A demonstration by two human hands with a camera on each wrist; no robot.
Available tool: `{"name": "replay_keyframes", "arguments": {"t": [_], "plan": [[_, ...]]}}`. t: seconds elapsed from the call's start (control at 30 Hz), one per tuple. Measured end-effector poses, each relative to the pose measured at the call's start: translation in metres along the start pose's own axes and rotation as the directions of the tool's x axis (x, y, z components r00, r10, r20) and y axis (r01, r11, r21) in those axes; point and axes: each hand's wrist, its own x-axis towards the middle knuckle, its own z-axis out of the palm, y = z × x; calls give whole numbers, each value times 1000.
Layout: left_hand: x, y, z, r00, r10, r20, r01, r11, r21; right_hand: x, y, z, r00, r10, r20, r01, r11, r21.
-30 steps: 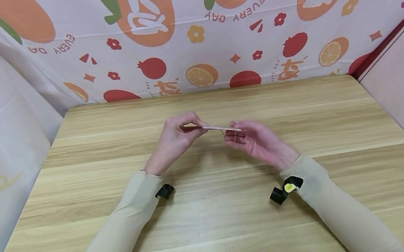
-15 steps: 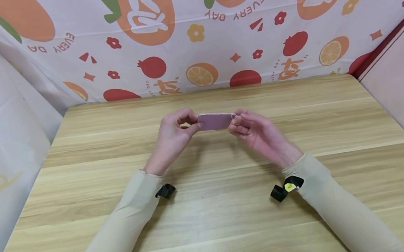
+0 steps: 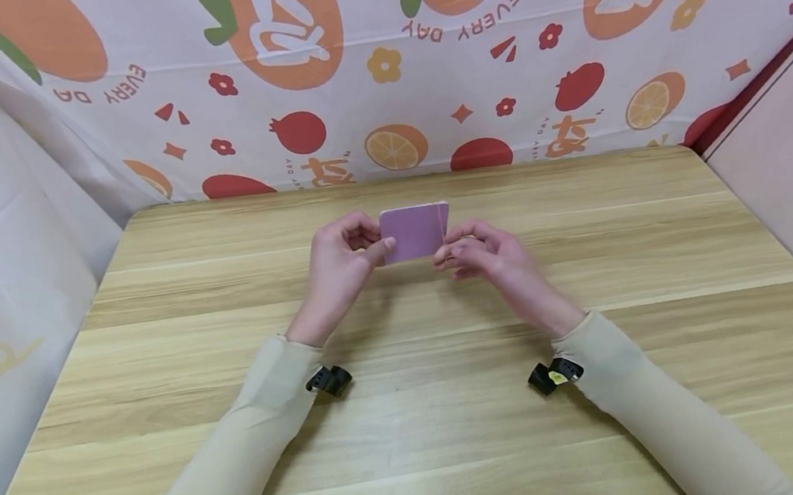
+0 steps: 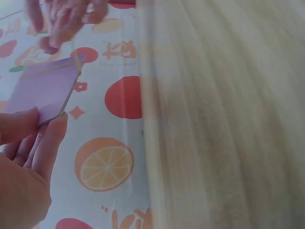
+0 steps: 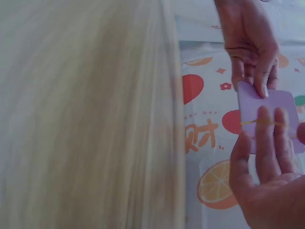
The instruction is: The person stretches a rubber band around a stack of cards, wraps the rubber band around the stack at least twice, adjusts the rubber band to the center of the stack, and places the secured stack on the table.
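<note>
A thin purple card with rounded corners and a pale edge is held up above the table. My left hand pinches its left end, thumb on the near face and fingers behind. A thin yellowish rubber band runs around the card close to its other end. At that end is my right hand, its fingers bent at the band and lower right corner. In the left wrist view, part of the band stretches away from the card toward the right fingers. Seen from the right wrist, those fingers overlap the card's face.
The wood-grain table spreads beneath both hands. A white curtain with fruit prints hangs behind its far edge, with more white cloth on the left. Black camera mounts sit on both wrists.
The card has tipped from edge-on to showing its purple face and has risen slightly. The right hand has turned over, its fingers shifting to the card's lower right corner. The left hand keeps its pinch.
</note>
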Motion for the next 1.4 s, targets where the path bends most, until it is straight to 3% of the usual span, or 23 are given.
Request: {"name": "replay_keyframes", "arguments": {"t": [0.13,0.3,0.47,0.63,0.8,0.97,1.13,1.27,1.4], "plan": [[1,0,0,998,-68,-2,67,995,-76,-1,1,1,998,-56,11,57,990,-132],[2,0,0,991,-133,3,133,985,-109,-2,1,3,996,-92,19,94,980,-175],[3,0,-4,973,-228,36,231,956,-182,-3,-2,5,989,-142,-33,129,956,-263],[4,0,-6,957,-280,75,290,930,-226,-3,-5,2,979,-174,-102,134,939,-317],[3,-3,-5,930,-342,138,367,893,-260,-1,-7,-3,973,-182,-143,124,931,-343],[2,-6,-1,912,-357,202,404,867,-292,-3,-17,-3,961,-224,-164,149,915,-374],[-1,-7,4,895,-365,258,429,864,-264,-9,-35,6,955,-233,-186,144,908,-394],[-4,-7,9,881,-370,294,442,865,-237,-8,-34,6,953,-231,-193,141,909,-393],[-6,-8,13,883,-345,319,429,868,-251,-4,-24,0,950,-236,-203,144,912,-384]]}}
